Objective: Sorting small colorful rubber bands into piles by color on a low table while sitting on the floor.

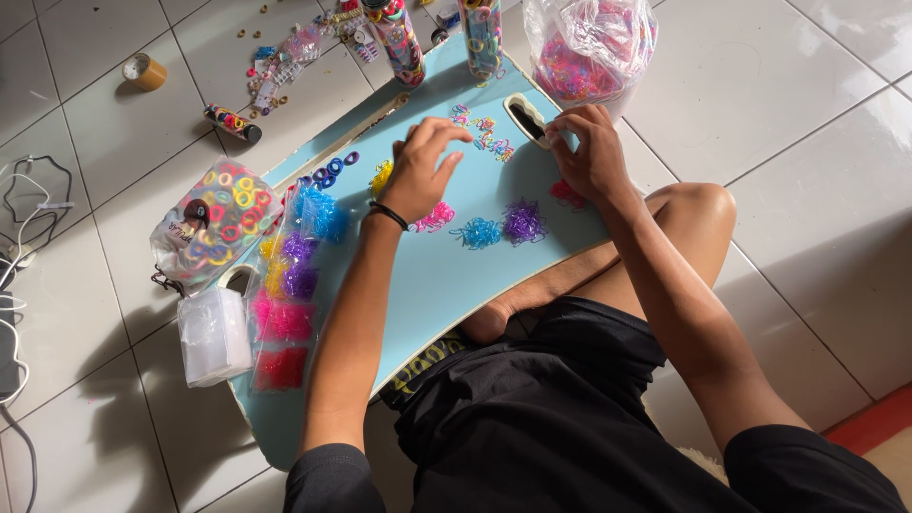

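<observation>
A light blue lap table (446, 285) rests over my crossed legs, strewn with small heaps of tiny coloured rubber bands. My left hand (423, 171) hovers over a pink heap (437, 217), fingers curled and apart, a black band on its wrist. My right hand (589, 152) pinches at something small beside the table's oval handle slot (527, 121), above a pink heap (568, 195); what it holds is too small to tell. Blue (477, 232) and purple (522, 221) heaps lie between my hands. Mixed loose bands (483, 133) lie further up.
A clear strip pack (290, 285) of sorted bands lies at the table's left. On the tiled floor sit a bag of hair ties (214, 228), a white box (214, 334), tape roll (144, 71), two tall tubes (399, 38), a big bag (589, 47), cables (24, 237).
</observation>
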